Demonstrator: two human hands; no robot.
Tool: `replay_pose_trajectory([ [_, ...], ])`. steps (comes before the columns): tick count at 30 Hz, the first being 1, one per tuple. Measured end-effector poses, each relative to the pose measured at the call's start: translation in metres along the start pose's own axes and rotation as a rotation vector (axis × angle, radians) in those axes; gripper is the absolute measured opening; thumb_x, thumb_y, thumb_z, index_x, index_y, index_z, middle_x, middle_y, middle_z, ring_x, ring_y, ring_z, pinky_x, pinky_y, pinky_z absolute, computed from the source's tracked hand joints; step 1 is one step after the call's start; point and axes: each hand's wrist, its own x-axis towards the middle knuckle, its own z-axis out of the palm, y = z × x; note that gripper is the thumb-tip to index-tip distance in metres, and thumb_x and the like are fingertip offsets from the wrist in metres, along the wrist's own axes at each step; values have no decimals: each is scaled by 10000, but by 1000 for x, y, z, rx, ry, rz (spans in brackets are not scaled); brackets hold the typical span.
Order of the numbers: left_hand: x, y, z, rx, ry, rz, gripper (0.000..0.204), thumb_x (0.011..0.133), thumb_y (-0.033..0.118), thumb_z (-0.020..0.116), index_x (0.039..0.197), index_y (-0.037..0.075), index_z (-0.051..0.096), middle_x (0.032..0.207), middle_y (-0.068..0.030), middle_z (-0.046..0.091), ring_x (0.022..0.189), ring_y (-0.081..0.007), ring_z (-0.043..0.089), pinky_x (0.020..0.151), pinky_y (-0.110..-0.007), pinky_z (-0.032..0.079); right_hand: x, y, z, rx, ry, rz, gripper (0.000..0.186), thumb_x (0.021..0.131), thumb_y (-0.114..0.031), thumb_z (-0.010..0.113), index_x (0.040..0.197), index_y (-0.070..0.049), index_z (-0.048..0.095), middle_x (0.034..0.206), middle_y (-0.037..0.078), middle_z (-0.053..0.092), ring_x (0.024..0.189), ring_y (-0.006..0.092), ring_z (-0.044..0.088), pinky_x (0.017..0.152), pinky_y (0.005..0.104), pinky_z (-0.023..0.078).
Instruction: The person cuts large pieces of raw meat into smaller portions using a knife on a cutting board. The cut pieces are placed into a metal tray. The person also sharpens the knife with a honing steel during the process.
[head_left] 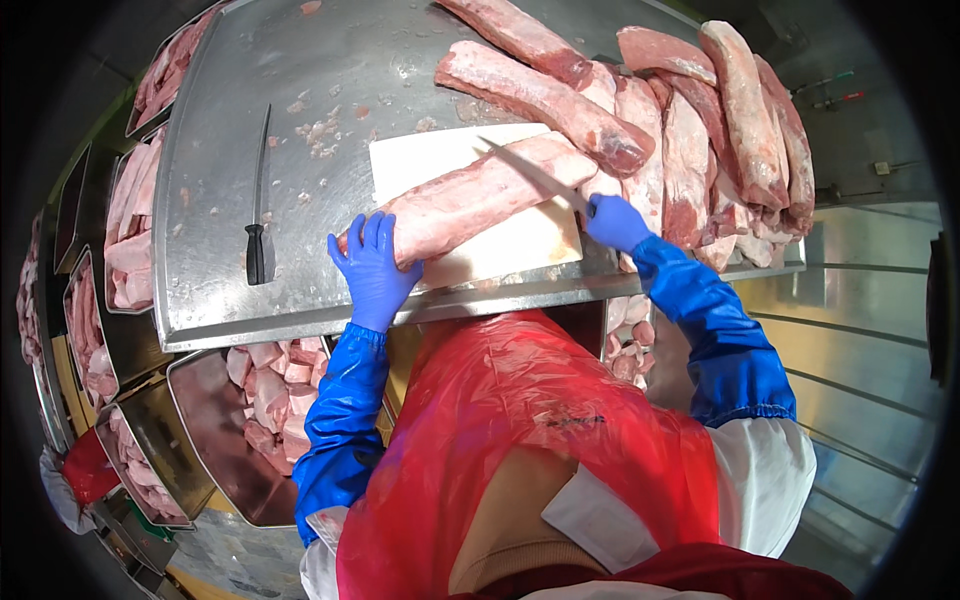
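Observation:
A long pale pork loin (470, 205) lies slantwise across a white cutting board (405, 155) on the steel table (220, 150). Gloved in blue, my left hand (375, 270) grips the loin's left end, its fingers over the top. My right hand (615, 222), also in a blue glove, is closed round the handle of a knife (535, 170). The knife's blade points up and left across the right part of the loin; I cannot tell whether it touches the meat. My right fingers hide most of the handle.
Several more loins (690, 130) are heaped at the table's right. A slim sharpening steel (260, 190) with a black handle lies on the left. Meat scraps (320, 135) dot the tabletop. Metal bins (215, 430) of meat stand left and below. Another person's red apron (90, 468) shows far left.

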Motion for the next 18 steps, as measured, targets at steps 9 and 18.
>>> replay_pose_trajectory([
  [9,4,-7,6,55,5,-11,810,596,436,798,1293,147,505,1319,-55,506,1315,-304,398,1109,-629,144,29,-38,10,-20,-219,-219,333,767,-298,667,1002,-66,705,895,210,696,881,359,688,794,443,541],
  [18,9,2,6,14,29,44,797,601,445,796,1282,151,507,1312,-57,519,1304,-289,412,1108,-620,146,10,54,-8,-35,16,85,314,832,-284,597,947,-7,691,866,229,680,758,431,664,696,489,530],
])
